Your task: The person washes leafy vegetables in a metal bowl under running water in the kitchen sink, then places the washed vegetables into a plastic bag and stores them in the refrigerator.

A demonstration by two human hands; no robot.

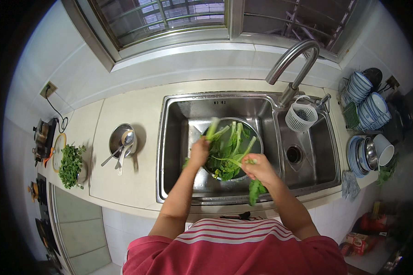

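My left hand (200, 151) grips the stalk of a leafy green vegetable (212, 128) over the left side of a round metal basin (260, 137); motion blurs it. My right hand (256, 167) is closed on another green stalk (250, 146), at the basin's lower right, with a leaf (255, 192) hanging below the fist. Water and several leafy stems (234, 137) with small yellow buds fill the basin, which sits in the large bowl of a stainless steel sink (179, 117).
A steel faucet (292, 56) arches over the small sink bowl, near a white strainer basket (301, 118). Stacked bowls (371, 110) and plates (354, 156) stand at the right. On the left counter are a metal pot with utensils (114, 137) and a potted green plant (70, 165).
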